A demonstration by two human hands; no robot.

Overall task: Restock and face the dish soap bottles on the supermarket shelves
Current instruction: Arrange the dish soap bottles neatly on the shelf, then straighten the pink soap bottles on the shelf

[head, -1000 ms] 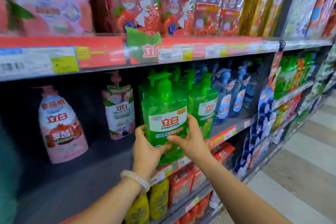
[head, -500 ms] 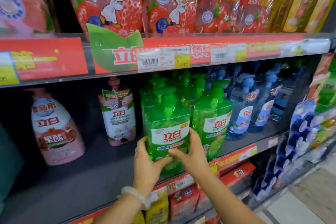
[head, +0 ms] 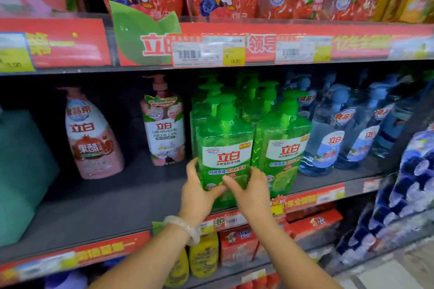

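Gripped with left hand (head: 196, 191) and right hand (head: 250, 191), centre frame: one translucent green pump bottle (head: 224, 145); beside it, two pink bottles (head: 90, 134).

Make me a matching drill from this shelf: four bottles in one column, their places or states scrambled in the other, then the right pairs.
Things:
1. green bottle
2. pink bottle
3. blue bottle
4. yellow bottle

Places or states:
A. on the shelf below
B. held by the left hand and the right hand
C. standing alone at the left of the middle shelf
D. right of the green row

Pairs: 1-B, 2-C, 3-D, 4-A
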